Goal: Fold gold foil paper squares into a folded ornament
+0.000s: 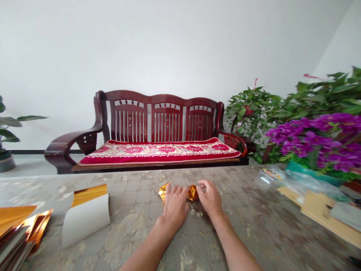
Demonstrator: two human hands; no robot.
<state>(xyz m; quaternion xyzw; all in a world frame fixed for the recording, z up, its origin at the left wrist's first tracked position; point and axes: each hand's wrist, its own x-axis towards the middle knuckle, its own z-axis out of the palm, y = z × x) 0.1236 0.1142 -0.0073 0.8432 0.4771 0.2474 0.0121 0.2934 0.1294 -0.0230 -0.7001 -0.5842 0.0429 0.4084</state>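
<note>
A crumpled piece of gold foil paper (pixel 192 192) lies on the patterned tablecloth in front of me, partly hidden under my hands. Over its middle rests my left hand (pixel 176 203), palm down with the fingers curved round it; a gold end sticks out on the left. At the right end, my right hand (pixel 209 197) has its thumb and bent fingers against the foil. To the left of my hands, a curled sheet (pixel 86 222) shows a pale back, with a gold part behind it.
Gold foil sheets (pixel 17 222) are stacked at the table's left. Clear plastic bags (pixel 307 184) and cardboard (pixel 318 214) lie at the right, beside purple flowers (pixel 318 139). Beyond the table (pixel 135 233) stands a wooden bench (pixel 166 116) with a red floral cushion (pixel 166 150).
</note>
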